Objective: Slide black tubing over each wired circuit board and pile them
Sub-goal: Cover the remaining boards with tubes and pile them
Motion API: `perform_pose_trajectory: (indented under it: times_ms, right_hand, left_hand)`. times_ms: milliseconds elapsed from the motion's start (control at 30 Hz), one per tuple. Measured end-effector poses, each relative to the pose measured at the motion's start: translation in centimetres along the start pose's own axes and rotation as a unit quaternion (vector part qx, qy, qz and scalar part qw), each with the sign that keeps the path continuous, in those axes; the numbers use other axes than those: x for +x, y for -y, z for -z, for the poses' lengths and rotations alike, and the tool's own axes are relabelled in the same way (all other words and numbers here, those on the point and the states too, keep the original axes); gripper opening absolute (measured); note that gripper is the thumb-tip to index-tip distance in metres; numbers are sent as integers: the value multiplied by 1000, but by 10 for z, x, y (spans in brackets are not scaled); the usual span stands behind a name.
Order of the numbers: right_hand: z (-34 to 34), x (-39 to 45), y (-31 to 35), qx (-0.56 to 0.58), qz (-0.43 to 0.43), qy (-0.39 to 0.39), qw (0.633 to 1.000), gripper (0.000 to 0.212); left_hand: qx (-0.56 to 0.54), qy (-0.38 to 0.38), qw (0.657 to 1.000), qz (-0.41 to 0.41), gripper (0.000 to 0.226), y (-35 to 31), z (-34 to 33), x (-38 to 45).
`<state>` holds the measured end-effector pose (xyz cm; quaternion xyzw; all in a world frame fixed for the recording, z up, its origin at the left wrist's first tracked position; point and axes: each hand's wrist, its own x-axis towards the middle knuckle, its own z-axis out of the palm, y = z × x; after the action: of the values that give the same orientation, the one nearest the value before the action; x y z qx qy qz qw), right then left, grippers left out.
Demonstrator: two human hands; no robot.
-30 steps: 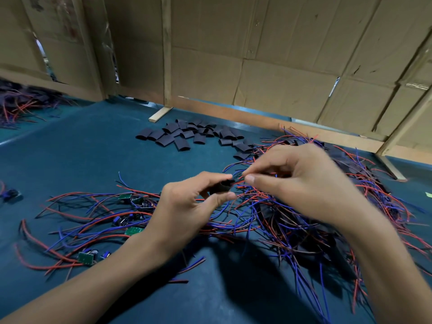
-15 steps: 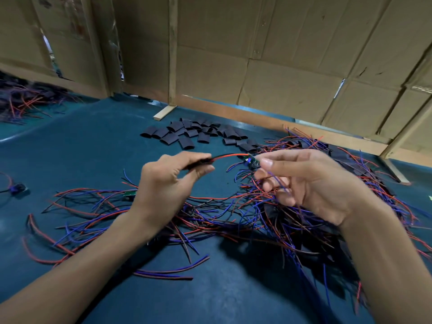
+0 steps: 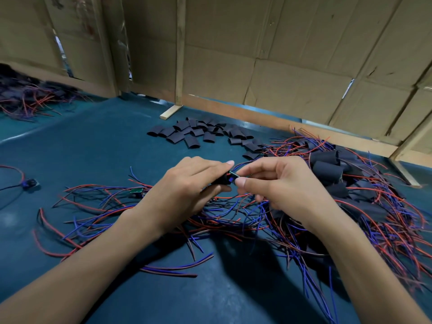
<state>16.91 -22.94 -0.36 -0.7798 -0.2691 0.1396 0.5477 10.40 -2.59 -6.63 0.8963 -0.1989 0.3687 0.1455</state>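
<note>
Working over a dark teal mat (image 3: 98, 148) that covers the whole bench, with cardboard walls (image 3: 292, 43) and a couple of wooden battens boxing it in across the top of the frame.

Counts, as best I can: two hands, one board being worked on. The left hand (image 3: 187, 185) has its fingers curled round a piece of black tubing (image 3: 218, 181), thumb on top. The right hand (image 3: 282, 183) pinches the small circuit board (image 3: 233, 177) between thumb and forefinger right at the tube's mouth, dead centre of the frame; the board's end pokes out of the tubing.

Loose tubing pieces (image 3: 198, 134) lie scattered upper centre, a couple dozen or so, too overlapped to count exactly. Bare wired boards (image 3: 136, 192) sprawl centre left under the hands; I can only pick out one green board clearly, the rest is red and blue wire. The sleeved pile (image 3: 332, 169) sits at right, too tangled to number. One stray sleeved unit (image 3: 29, 183) lies at the left edge, and another wire heap (image 3: 30, 97) sits upper left.
</note>
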Motion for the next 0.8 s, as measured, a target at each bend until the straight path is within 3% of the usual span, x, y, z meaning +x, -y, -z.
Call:
perform_pose_trajectory:
  times_ms: [233,333,433,600,800]
  right_hand:
    - [9,-1,1,-8,26,47,999,7]
    - [12,-1,-1,-83,100,25,991,9]
    - [16,-4,-3,-213,204,-13,955,12]
    - [14,-5,1,-322,329,-13,887,12]
    - [10,-8,1,-394,335,-1,856,11]
  left_hand:
    - [-24,-11,1000,-11,48,2,-5,0]
    - [-69,-3,998,0,53,1,-5,1]
    - [-112,3,994,14,54,-2,-2,1]
    - [-123,18,992,15,52,-7,0,3]
    - [-90,38,995,-25,47,-7,2,4]
